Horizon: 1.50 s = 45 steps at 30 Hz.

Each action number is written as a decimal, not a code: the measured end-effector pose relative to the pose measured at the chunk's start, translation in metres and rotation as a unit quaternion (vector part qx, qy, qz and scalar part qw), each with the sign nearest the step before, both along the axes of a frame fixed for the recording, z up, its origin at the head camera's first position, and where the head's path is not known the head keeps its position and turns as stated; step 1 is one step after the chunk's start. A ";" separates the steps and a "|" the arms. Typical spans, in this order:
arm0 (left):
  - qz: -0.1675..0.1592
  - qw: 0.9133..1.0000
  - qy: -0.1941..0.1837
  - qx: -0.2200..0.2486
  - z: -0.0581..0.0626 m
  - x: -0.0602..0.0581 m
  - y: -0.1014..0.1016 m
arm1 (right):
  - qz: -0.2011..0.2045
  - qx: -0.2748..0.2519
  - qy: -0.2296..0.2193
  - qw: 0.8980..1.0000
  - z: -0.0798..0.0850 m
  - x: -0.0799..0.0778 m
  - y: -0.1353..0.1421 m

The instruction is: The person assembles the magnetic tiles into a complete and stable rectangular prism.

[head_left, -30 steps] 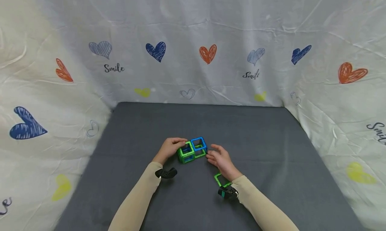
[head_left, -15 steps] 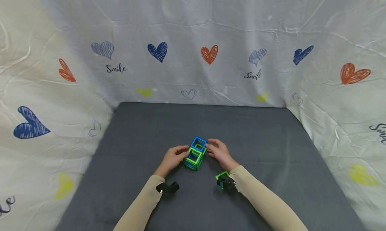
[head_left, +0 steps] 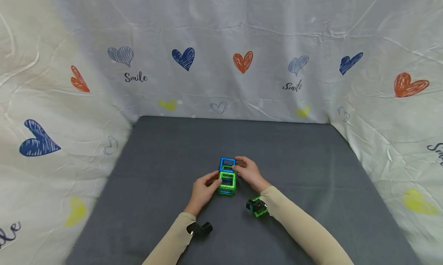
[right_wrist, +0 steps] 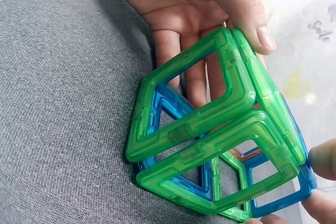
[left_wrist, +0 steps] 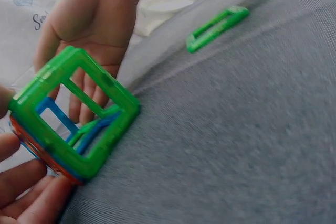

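Note:
A two-cube block of magnetic tiles (head_left: 227, 174) stands on the dark table, its green near end (right_wrist: 184, 148) facing me and its blue-topped end (head_left: 221, 165) farther off. My left hand (head_left: 202, 192) grips the near end from the left; in the right wrist view its thumb lies along the green top edge. At the far right side, my right hand (head_left: 250, 174) holds the blue end between thumb and fingers. The left wrist view shows an orange edge (left_wrist: 42, 153) beside the fingers.
One loose green square tile (left_wrist: 218, 29) lies on the grey cloth (head_left: 166, 149), partly hidden under the right wrist's black camera strap (head_left: 256, 205) in the head view. A white curtain (head_left: 207, 34) with printed hearts encloses the table's back and sides.
The block has turned from slanting sideways to pointing straight away from me. My left hand has moved right and nearer; my right hand has come up to the blue end and now holds it.

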<state>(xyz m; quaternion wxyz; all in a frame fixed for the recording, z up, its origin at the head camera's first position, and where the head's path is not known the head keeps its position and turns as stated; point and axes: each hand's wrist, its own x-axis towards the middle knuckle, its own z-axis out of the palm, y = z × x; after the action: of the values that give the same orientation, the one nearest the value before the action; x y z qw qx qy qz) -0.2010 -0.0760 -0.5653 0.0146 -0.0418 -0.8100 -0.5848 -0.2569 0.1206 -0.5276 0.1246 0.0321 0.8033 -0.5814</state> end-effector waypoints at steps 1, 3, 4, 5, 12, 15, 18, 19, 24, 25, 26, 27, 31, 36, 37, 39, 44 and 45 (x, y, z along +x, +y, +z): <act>0.003 1.000 0.005 -0.001 -0.001 0.001 0.000 | 0.000 0.003 0.002 1.000 0.000 0.000 0.000; 0.006 1.000 0.015 -0.004 -0.003 0.002 0.001 | -0.003 0.004 0.001 1.000 0.000 0.001 -0.001; 0.007 1.000 0.020 -0.004 -0.004 0.002 0.001 | -0.004 0.004 0.002 1.000 0.000 0.001 -0.001; 0.010 1.000 0.021 -0.003 -0.004 0.003 0.002 | -0.005 0.003 0.002 1.000 0.000 0.001 -0.001; 0.012 0.999 0.034 0.004 -0.007 0.004 0.004 | 0.004 0.003 0.002 1.000 0.000 0.000 0.002; 0.007 0.999 0.037 0.006 -0.009 0.004 0.005 | 0.013 0.006 0.000 1.000 -0.001 -0.001 0.006; 0.004 0.999 0.045 0.009 -0.011 0.003 0.005 | 0.020 0.004 -0.008 1.000 0.001 -0.001 0.009; 0.004 0.999 0.049 0.009 -0.012 0.003 0.005 | 0.023 0.003 -0.010 1.000 0.002 0.000 0.010; 0.009 0.999 0.053 0.004 -0.013 0.004 0.004 | 0.042 0.028 -0.012 0.999 0.004 0.004 0.018; 0.011 0.999 0.051 0.003 -0.013 0.004 0.004 | 0.050 0.042 -0.008 0.998 0.005 0.005 0.021; 0.011 0.999 0.052 0.001 -0.013 0.005 0.004 | 0.059 0.059 -0.003 0.997 0.005 0.007 0.024; 0.012 0.999 0.051 0.000 -0.013 0.005 0.004 | 0.069 0.074 0.002 0.995 0.005 0.009 0.028; 0.018 0.999 0.048 0.000 -0.013 0.006 0.003 | 0.113 0.125 0.012 0.986 0.010 0.021 0.045; 0.029 0.998 0.049 -0.004 -0.013 0.006 0.003 | 0.150 0.162 0.017 0.975 0.015 0.036 0.063; 0.030 0.998 0.049 -0.005 -0.013 0.006 0.003 | 0.156 0.174 0.021 0.972 0.015 0.039 0.066; 0.032 0.998 0.046 -0.005 -0.013 0.006 0.003 | 0.169 0.199 0.031 0.965 0.015 0.045 0.071; 0.034 0.998 0.043 -0.004 -0.013 0.006 0.003 | 0.200 0.261 0.070 0.942 0.015 0.061 0.079; 0.033 0.998 0.045 -0.004 -0.013 0.006 0.004 | 0.206 0.274 0.081 0.936 0.015 0.064 0.080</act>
<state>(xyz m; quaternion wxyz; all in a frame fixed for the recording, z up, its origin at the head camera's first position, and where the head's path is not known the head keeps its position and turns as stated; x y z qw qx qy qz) -0.1949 -0.0723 -0.5782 0.0700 -0.0409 -0.8116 -0.5786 -0.1928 0.2002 -0.5123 0.1624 -0.1488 0.9278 -0.3011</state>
